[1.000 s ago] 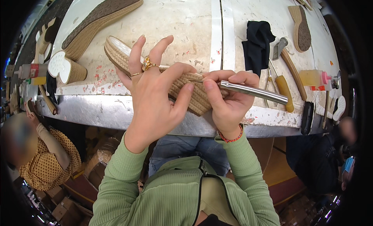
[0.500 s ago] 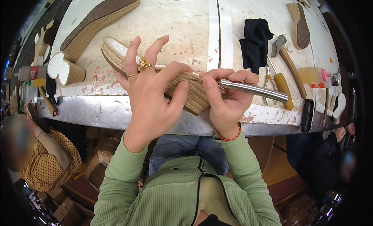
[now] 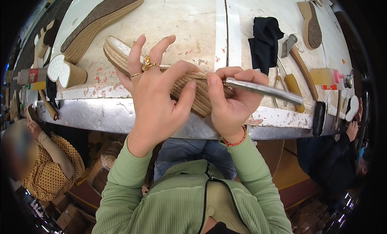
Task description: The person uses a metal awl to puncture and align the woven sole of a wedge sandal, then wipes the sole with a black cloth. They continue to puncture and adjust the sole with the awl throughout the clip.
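A wedge shoe sole (image 3: 114, 56) wrapped in tan braided rope lies tilted over the table's near edge. My left hand (image 3: 153, 101) grips it, thumb and index finger pressed on the braid, two ringed fingers raised. At its right end, my right hand (image 3: 231, 107) pinches a slim metal-handled tool (image 3: 268, 91), its handle pointing right and slightly smeared by motion. Its working tip is hidden at my fingers, close to the sole's upper edge. My right fingertips are against the braid there.
Another wedge sole (image 3: 96, 24) and an upright wedge (image 3: 72, 73) are at left. To the right lie black cloth (image 3: 264, 42), a hammer (image 3: 302, 67), a yellow-handled tool (image 3: 294, 93), a bottle (image 3: 322, 77) and a black case (image 3: 319, 118). Co-workers sit on both sides.
My right hand has shifted slightly left along the sole, its thumb now higher, and the tool's handle has tilted a little. My left hand keeps nearly the same hold.
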